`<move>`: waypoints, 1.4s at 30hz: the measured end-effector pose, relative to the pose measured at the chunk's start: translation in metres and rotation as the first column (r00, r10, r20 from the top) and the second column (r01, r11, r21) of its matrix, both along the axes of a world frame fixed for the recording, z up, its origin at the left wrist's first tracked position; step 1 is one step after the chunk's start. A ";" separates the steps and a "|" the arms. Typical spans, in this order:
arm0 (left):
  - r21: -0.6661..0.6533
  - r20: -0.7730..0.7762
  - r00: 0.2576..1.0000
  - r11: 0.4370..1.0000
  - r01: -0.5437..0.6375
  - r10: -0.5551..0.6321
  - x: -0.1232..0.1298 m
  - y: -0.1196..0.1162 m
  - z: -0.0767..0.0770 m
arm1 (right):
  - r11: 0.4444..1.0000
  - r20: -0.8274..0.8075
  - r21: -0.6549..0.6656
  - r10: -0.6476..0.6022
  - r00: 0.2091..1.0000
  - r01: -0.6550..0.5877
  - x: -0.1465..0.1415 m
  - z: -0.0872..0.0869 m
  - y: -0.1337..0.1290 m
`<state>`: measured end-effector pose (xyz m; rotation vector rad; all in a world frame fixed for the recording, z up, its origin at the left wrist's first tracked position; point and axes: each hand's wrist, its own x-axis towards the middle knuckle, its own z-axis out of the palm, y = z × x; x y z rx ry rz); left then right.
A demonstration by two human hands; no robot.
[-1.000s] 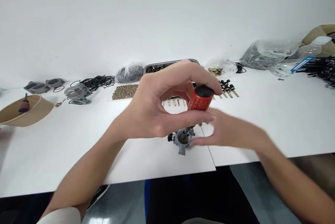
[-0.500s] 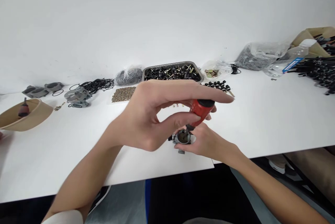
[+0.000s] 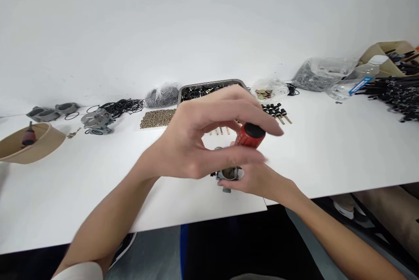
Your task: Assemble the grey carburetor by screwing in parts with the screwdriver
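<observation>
My left hand (image 3: 199, 136) is closed round the red handle of a screwdriver (image 3: 250, 136), its black end cap facing up towards me. Thumb and fingers lie on either side of the handle, and the thumb is slightly blurred. Below it, my right hand (image 3: 255, 179) grips a small grey metal carburetor body (image 3: 229, 174) just above the white table. The body's round opening faces up. The screwdriver's shaft and tip are hidden behind my left thumb.
Along the wall lie a tray of black parts (image 3: 212, 83), brass pieces (image 3: 157, 118), black rings (image 3: 122, 106) and plastic bags. A tan bowl (image 3: 49, 140) stands left; a bottle (image 3: 356, 79) and black rods (image 3: 399, 97) lie right.
My left fingers have shifted round the screwdriver handle, whose end cap now faces me more. The thumb has moved right, covering the shaft. My right hand still holds the carburetor body.
</observation>
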<state>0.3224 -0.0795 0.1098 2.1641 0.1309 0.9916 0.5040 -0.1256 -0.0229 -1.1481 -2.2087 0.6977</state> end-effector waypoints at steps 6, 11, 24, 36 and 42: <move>-0.028 0.021 0.999 0.999 0.030 -0.029 -0.004 0.003 -0.003 | 1.000 -0.040 -0.021 0.019 0.999 -0.019 -0.001 0.003 0.000; 0.052 0.034 0.999 0.998 0.020 -0.022 0.000 0.008 -0.005 | 1.000 -0.044 0.005 0.015 0.999 -0.014 -0.001 0.000 0.001; 0.062 0.076 0.997 0.998 -0.010 0.006 0.002 0.009 -0.006 | 1.000 -0.005 -0.014 0.000 1.000 0.000 0.001 0.000 0.000; 0.094 -0.001 0.992 0.987 0.129 -0.129 -0.003 0.009 0.000 | 0.998 -0.008 -0.057 -0.020 1.000 0.019 -0.002 0.007 -0.001; 0.081 0.088 0.996 0.997 0.010 -0.017 0.007 0.007 -0.006 | 0.998 0.008 -0.063 -0.030 1.000 0.031 -0.002 0.006 -0.001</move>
